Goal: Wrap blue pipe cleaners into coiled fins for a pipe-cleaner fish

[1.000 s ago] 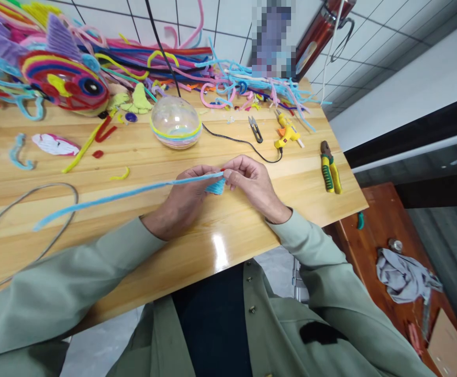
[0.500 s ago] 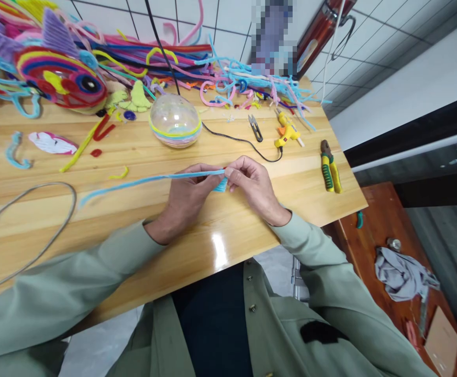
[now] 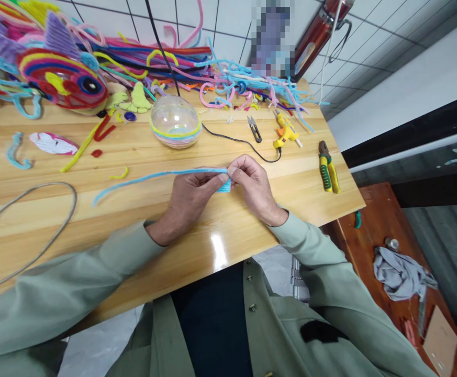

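Observation:
A small folded blue pipe-cleaner piece (image 3: 224, 186) is pinched between my two hands above the table's front part. Its long loose blue strand (image 3: 142, 178) stretches left, past the back of my left hand, and bends down at the tip. My left hand (image 3: 192, 196) has thumb and fingers closed on the piece from the left. At the piece's right end, the thumb and forefinger of my right hand (image 3: 255, 188) pinch it. Fingers partly hide the piece. Behind the hands sits a clear plastic ball (image 3: 175, 119) with yellow, blue and pink bands round it.
Colourful pipe cleaners (image 3: 189, 60) and a decorated fish (image 3: 65, 81) lie along the back. Small snips (image 3: 254, 129), a yellow glue gun (image 3: 287, 132) with its cord, and pliers (image 3: 328, 167) are on the right. A grey cable (image 3: 61, 225) loops at left.
The loose blue strand's tip has moved right and slightly up. Both hands keep hold of the piece, nearly in place. The view has shifted slightly.

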Motion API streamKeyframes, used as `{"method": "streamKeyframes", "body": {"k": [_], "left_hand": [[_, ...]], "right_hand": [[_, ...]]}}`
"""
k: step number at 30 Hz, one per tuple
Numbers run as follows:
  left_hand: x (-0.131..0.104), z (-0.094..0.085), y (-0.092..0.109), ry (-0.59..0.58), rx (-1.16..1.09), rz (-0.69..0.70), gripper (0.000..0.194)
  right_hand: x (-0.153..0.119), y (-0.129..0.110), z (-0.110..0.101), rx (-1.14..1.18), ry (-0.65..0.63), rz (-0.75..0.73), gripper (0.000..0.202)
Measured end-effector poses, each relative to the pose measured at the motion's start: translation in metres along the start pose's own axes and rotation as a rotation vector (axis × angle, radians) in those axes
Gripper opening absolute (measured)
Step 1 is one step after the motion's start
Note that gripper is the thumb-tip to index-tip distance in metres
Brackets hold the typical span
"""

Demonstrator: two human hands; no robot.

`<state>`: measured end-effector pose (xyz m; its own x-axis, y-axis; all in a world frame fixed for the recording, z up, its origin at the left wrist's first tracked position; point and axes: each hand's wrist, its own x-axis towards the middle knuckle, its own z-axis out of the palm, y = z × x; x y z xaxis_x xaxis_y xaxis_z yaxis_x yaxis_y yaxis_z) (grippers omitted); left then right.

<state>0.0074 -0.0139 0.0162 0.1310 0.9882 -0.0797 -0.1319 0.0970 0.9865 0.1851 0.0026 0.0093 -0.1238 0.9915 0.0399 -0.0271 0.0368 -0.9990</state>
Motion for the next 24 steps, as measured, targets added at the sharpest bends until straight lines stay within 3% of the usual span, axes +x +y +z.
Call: {"method": "streamKeyframes", "body": {"k": [11,18,24], "left_hand": [[0.003,-0.003,-0.014,0.001,-0.232,-0.079,0.031],[-0.001,0.002,-0.007,-0.059,-0.426,-0.146,0.036],[-0.004,0.007,0.005,-0.087,-0.478,-0.169,0.034]], "right_hand": [[-0.001,-0.005,0.000,-0.048,-0.056,-0.015,0.030],[0.000,-0.008,-0.004,-0.066,-0.125,-0.076,0.048],[-0.001,-0.011,-0.005,-0.048,-0.166,-0.040,0.053]]}}
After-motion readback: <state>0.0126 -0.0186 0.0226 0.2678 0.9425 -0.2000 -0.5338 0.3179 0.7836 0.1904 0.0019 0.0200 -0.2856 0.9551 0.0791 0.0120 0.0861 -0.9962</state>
